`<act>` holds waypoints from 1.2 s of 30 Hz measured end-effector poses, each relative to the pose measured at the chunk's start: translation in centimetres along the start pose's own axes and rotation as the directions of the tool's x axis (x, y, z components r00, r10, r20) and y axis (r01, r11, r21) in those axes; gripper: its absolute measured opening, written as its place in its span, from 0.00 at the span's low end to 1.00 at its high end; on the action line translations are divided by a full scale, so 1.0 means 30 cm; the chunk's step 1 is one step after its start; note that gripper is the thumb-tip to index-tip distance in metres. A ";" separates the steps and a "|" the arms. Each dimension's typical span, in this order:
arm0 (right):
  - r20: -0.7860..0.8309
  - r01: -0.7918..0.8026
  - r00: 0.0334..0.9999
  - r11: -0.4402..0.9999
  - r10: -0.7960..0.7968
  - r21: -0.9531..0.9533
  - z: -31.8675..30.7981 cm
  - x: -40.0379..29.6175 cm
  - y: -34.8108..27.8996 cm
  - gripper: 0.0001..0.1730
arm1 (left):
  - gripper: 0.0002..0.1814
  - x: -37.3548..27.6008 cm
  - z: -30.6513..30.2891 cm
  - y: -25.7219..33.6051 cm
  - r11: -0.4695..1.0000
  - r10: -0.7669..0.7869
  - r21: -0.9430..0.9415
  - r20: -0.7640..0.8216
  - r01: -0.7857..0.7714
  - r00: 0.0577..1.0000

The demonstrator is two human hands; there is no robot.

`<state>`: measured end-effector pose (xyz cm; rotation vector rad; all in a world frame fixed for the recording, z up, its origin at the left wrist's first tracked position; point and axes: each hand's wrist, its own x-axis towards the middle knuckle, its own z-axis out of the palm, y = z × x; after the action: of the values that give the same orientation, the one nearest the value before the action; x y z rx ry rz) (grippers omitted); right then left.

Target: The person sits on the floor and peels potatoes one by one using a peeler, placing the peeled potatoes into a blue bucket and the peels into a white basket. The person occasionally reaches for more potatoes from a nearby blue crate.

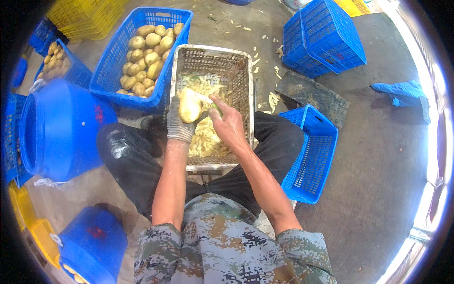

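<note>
My left hand [175, 122], in a grey knit glove with a ribbed cuff, holds a pale, mostly peeled potato [189, 108]. Bare and to the right of it, my right hand [230, 126] grips a peeler with a green handle [217, 107]. The peeler's head is at the potato's right side, partly hidden by my fingers. Both hands are above a dirty white plastic crate [251, 106] between my knees. Potato peelings [205, 143] cover much of the crate's bottom.
A blue crate [124, 100] of unpeeled potatoes [147, 56] stands ahead on the left, near a blue barrel [71, 131]. Another blue crate [315, 156] sits by my right knee. Stacked blue crates [330, 39] and a dark board [312, 96] are farther right. Peelings [273, 101] litter the floor.
</note>
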<state>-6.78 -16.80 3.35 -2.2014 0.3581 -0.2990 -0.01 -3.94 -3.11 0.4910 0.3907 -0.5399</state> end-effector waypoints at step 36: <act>0.110 -0.145 0.982 0.987 0.152 -0.074 -0.012 -0.071 -0.029 0.24 | 0.20 0.007 -0.053 -0.003 0.989 0.136 -0.034 -0.157 -0.143 0.978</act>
<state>-8.76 -15.79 4.07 -2.2303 0.4711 -0.0784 -0.24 -3.24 -4.53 0.5138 0.5112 -0.3568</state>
